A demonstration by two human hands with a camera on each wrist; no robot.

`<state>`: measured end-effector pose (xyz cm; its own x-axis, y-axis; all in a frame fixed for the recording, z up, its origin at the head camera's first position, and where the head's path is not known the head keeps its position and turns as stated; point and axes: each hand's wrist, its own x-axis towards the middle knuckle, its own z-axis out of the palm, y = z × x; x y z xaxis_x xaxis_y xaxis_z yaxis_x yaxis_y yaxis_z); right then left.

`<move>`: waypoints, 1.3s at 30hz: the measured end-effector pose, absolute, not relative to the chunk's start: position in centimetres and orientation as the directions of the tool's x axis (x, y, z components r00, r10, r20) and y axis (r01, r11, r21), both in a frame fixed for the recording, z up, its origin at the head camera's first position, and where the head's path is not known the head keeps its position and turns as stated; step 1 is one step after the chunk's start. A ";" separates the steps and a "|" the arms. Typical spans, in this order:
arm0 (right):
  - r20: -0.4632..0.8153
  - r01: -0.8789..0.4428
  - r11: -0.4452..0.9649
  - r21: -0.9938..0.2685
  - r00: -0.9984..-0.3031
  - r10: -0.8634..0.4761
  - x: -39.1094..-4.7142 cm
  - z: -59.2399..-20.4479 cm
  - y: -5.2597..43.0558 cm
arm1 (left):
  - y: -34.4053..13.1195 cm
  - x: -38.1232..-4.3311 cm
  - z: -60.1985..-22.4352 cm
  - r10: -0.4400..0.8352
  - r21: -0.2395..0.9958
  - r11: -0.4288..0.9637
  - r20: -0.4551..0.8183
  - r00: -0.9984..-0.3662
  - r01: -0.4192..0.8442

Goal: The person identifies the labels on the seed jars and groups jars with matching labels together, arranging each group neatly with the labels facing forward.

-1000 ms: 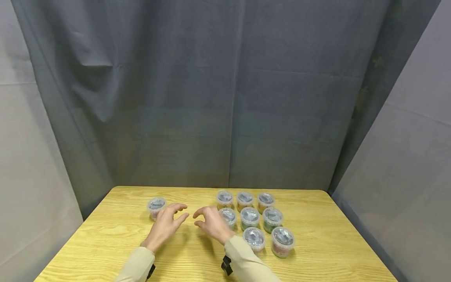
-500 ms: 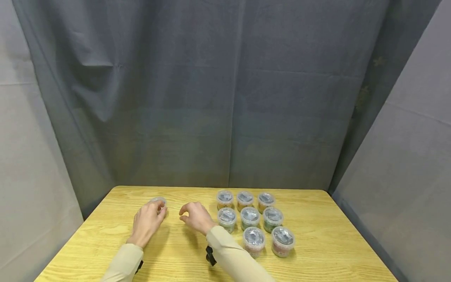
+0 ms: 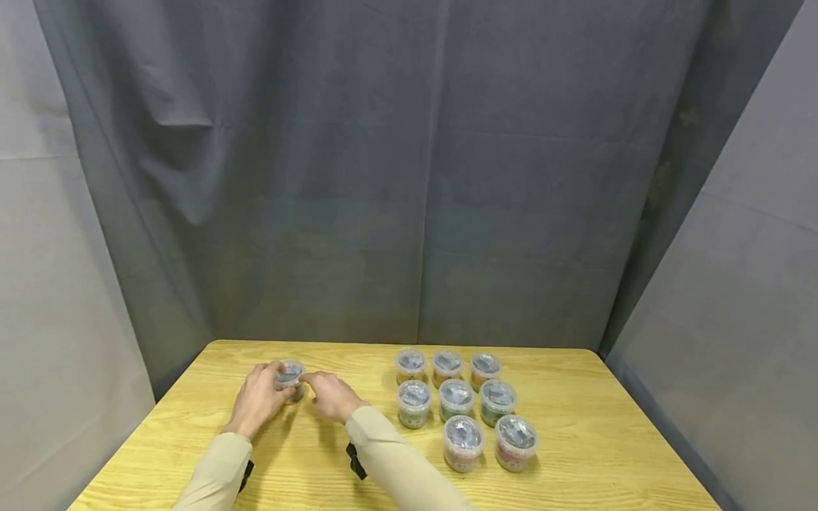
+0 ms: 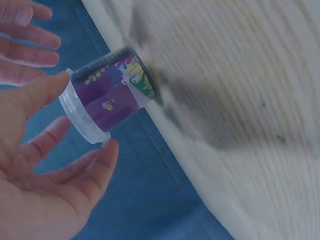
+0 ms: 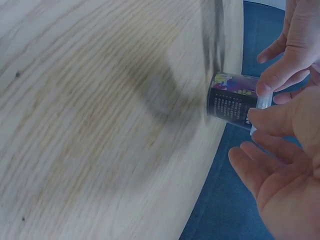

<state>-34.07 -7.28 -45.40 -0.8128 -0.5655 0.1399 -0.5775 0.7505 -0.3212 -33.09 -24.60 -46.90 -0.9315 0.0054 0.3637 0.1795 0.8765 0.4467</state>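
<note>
A small clear-lidded plastic tub (image 3: 291, 373) stands on the table at the left. Its printed side is purple with bright leaf shapes in the left wrist view (image 4: 112, 95). My left hand (image 3: 255, 403) holds this tub by the lid rim, thumb on one side and fingertips on the other. From the right, my right hand (image 3: 334, 397) reaches to the same lid, index finger extended. In the right wrist view its thumb (image 5: 272, 120) touches the rim, while the other fingers lie loosely bent beside it.
Several similar tubs stand in rows to the right, such as a yellowish one (image 3: 410, 366), a greenish one (image 3: 415, 404) and a pinkish one (image 3: 516, 443). A grey curtain (image 3: 332, 177) hangs behind the wooden table (image 3: 575, 440).
Both hands have moved left to the lone tub. My left hand has taken hold of its lid rim, and the right hand has come up against it. The tub sits slightly further right.
</note>
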 end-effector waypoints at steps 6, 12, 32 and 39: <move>0.079 -0.547 0.779 -0.308 -0.830 -0.552 -33.8 -45.5 -7.7 | -24.9 -33.4 -47.0 0.026 0.487 0.853 0.319 -0.947 0.188; 0.051 -0.523 0.791 -0.317 -0.842 -0.536 -34.2 -45.6 -7.8 | -24.7 -33.4 -46.9 0.062 0.546 0.813 0.262 -0.963 0.201; 0.361 -0.540 0.665 -0.516 -0.841 -0.404 -33.8 -45.3 -4.2 | -22.8 -32.2 -46.5 0.167 0.601 0.707 0.371 -0.913 0.373; 0.428 -0.580 0.617 -0.532 -0.813 -0.394 -33.2 -44.7 -2.3 | -21.6 -31.9 -46.6 0.160 0.705 0.596 0.364 -0.918 0.384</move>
